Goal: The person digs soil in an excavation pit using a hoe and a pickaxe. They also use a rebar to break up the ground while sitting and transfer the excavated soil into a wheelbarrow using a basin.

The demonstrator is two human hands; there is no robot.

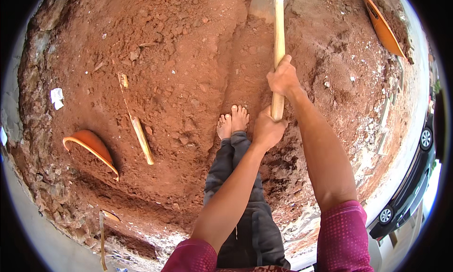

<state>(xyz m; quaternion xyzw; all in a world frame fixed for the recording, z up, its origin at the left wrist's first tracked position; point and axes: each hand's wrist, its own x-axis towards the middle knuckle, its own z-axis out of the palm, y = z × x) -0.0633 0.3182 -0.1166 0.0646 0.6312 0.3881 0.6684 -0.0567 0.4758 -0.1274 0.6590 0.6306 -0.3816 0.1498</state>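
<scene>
Two bare hands, both clenched round one wooden handle (279, 31). Left hand (270, 131): at the butt end. Right hand (284, 77): farther along, the nearer of the two to the blade (261, 8).

Key relation: blade ahead of all the fingers, well beyond the right ones and slightly to their left. Handle's long axis runs almost straight ahead, from the left fist past the right.

Also listed:
Feet (239, 118), bare: just left of the left fingers.
Soil (188, 59), red, loose: on both sides of the fingers.
Stick (142, 141): well left of the left fingers.
Tub (99, 143), orange, tipped: farther left, slightly behind.
Second tub (388, 36), orange: well right of the right fingers, and ahead.
White scrap (57, 98): far left.
Car (411, 187), dark: far right.

Not made out: joint of handle and blade, cut off above; whether blade touches soil; underside of either grip; whether stick and the pale wood (123, 80) beyond are one piece; second tub's contents.
</scene>
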